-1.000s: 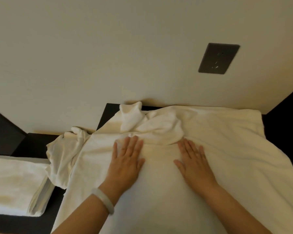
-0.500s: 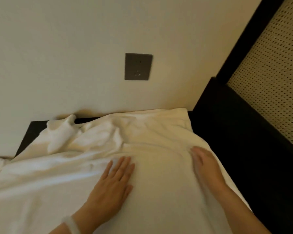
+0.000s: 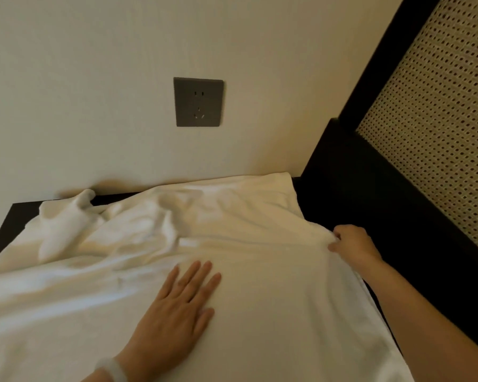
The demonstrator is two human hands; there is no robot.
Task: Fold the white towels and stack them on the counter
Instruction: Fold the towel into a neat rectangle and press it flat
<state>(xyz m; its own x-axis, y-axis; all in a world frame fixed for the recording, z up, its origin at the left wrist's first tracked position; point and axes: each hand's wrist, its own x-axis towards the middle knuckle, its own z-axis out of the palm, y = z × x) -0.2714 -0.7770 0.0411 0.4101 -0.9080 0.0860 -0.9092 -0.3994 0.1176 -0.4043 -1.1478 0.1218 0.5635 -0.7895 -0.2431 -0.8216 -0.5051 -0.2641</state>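
White towel (image 3: 260, 230) spread across dark counter (image 3: 9, 221), wide and wrinkled, bunched into a peak at far left. Left hand (image 3: 174, 307) flat on middle, fingers straight, pressing. Right hand (image 3: 352, 245) clenched on towel's right edge; half second ago it lay flat there. Grey wall socket (image 3: 198, 102) above.

The left hand (image 3: 177, 307) lies flat at lower centre of the frame, palm down, fingers straight and slightly spread. The right hand (image 3: 352, 245), at centre right, has its fingers curled in a pinch, forearm stretching to the lower right corner.
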